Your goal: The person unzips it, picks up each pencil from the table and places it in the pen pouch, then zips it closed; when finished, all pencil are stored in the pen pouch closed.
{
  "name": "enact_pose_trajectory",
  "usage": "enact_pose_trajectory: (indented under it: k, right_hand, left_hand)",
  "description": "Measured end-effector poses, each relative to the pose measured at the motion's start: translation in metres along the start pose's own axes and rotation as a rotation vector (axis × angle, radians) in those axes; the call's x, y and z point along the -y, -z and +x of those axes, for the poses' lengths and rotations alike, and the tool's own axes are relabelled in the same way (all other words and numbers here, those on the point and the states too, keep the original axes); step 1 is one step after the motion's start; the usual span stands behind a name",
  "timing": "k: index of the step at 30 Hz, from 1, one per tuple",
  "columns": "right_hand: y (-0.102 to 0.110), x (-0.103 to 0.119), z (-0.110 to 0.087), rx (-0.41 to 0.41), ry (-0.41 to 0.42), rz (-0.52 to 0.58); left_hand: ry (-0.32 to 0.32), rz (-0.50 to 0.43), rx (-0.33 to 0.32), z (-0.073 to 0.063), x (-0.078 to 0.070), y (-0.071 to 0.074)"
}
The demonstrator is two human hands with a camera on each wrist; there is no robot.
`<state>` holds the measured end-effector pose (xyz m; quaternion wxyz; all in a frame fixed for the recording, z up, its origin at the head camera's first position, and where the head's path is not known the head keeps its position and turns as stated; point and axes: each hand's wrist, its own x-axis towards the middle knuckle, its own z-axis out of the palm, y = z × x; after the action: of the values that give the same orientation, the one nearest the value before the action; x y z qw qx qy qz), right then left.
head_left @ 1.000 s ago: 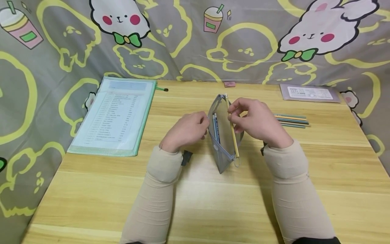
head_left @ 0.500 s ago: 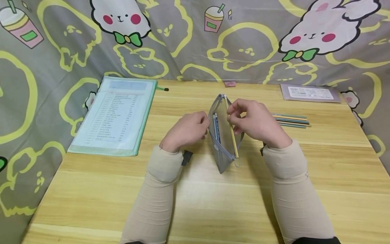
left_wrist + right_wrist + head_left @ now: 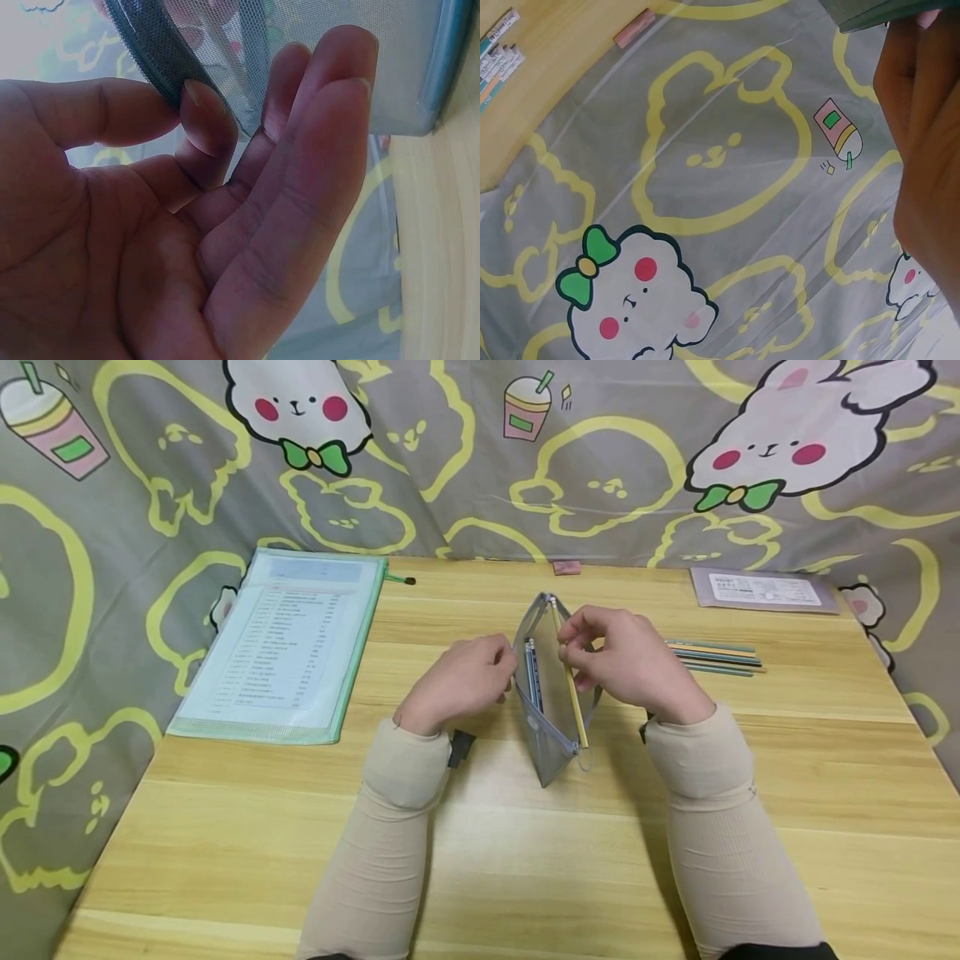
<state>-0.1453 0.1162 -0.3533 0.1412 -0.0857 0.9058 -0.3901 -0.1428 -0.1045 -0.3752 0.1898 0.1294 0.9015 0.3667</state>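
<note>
A grey mesh zip pencil pouch (image 3: pixel 545 745) stands in front of me in the head view, its mouth spread apart. My left hand (image 3: pixel 461 681) pinches its left edge; in the left wrist view the thumb and index finger grip the dark zipper edge (image 3: pixel 154 52). My right hand (image 3: pixel 626 652) pinches a yellow pencil (image 3: pixel 578 714) with thumb and fingers. That pencil lies lengthwise along the right side of the mouth. Blue pencils (image 3: pixel 533 677) lean inside the pouch. In the right wrist view my right hand (image 3: pixel 930 142) shows only at the right edge, its fingertips mostly hidden.
Several more pencils (image 3: pixel 720 653) lie on the table to the right of my right hand. Behind stand a pink eraser (image 3: pixel 567 567) and a flat labelled packet (image 3: pixel 765 591). A green-edged zip folder (image 3: pixel 281 647) lies at left. A patterned curtain (image 3: pixel 480 468) hangs along the back.
My right hand and the yellow pencil's far end have shifted very slightly to the left. The left hand and the pouch stay nearly still.
</note>
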Motion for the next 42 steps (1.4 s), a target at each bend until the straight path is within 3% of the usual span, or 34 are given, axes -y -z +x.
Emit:
enact_pose_trajectory:
  k: [42]
  right_hand:
    - [-0.0081, 0.0007, 0.0052, 0.013, -0.047, 0.013]
  left_hand:
    - [-0.004, 0.004, 0.000, -0.0002, -0.0003, 0.0004]
